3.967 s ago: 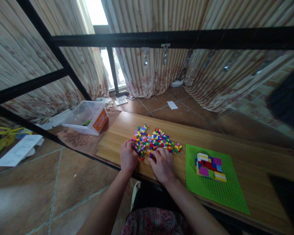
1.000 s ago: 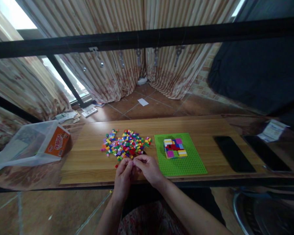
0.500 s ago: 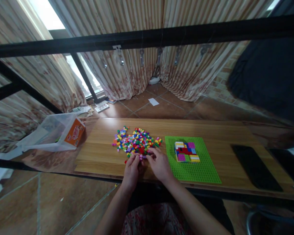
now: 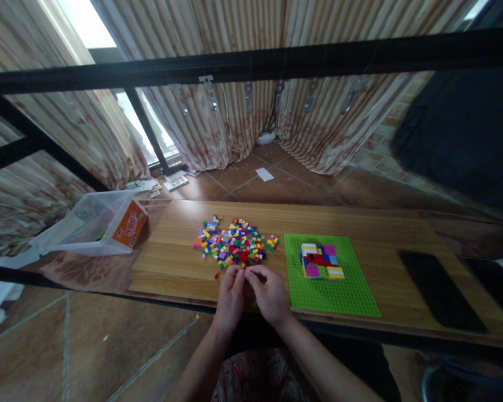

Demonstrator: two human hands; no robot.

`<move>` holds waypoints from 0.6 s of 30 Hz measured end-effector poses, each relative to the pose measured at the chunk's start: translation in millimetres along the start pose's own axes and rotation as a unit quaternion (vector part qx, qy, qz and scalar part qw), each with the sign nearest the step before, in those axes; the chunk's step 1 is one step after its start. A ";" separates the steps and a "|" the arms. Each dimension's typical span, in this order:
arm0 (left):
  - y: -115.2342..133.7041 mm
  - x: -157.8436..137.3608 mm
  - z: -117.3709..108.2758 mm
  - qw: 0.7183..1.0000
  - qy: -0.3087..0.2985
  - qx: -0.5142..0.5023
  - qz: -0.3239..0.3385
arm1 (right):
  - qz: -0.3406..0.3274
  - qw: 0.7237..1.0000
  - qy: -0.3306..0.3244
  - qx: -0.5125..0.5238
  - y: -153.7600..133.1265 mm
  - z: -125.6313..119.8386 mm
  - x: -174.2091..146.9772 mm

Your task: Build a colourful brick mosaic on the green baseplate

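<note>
My left hand (image 4: 232,287) and my right hand (image 4: 268,287) meet at the fingertips just in front of a pile of small building bricks (image 4: 238,240). Both are closed in a pinch on small building bricks, which the fingers now almost wholly cover; half a second ago pink and purple showed there. To the right lies a green baseplate (image 4: 335,296). On it stands a low, squarish block of joined bricks (image 4: 322,261) in red, white, yellow, blue, magenta and green. A single red brick (image 4: 217,276) sits left of my left hand.
A wooden table (image 4: 167,262) carries all this, with a black phone-like slab (image 4: 440,290) at its right. Left of it, a clear plastic box (image 4: 104,223) with an orange label lies tipped over. A black rail (image 4: 251,64) crosses beyond the table, before curtains.
My hands have drawn closer together, the right fingers coming back from the pile's edge. The pink and purple bricks between them are now mostly hidden. The view has shifted slightly.
</note>
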State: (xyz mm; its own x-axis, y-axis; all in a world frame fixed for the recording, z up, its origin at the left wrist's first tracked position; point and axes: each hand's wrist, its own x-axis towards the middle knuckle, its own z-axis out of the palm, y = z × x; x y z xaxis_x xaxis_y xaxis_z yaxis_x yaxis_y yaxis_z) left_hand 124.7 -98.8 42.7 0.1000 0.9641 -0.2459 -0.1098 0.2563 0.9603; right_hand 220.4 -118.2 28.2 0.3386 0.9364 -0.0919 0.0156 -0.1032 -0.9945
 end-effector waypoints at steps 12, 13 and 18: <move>-5.7 5.6 -4.2 0.995 -0.049 -0.051 -0.068 | -0.021 0.999 0.010 -0.047 0.3 -20.5 4.9; -5.9 11.4 -7.9 0.999 -0.030 -0.002 -0.031 | -0.048 0.993 0.030 -0.103 1.4 -25.3 9.2; -4.9 29.4 -23.1 0.956 0.034 0.272 0.106 | -0.117 0.936 0.050 -0.327 7.2 -39.9 27.2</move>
State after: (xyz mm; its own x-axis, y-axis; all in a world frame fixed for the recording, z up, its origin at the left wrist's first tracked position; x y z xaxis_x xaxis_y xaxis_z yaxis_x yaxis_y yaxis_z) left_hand 105.3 -70.0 27.7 0.0669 0.9974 -0.0277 0.4115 -0.0022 0.9114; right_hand 267.2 -106.8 20.6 0.3396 0.9265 0.1620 0.6621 -0.1132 -0.7408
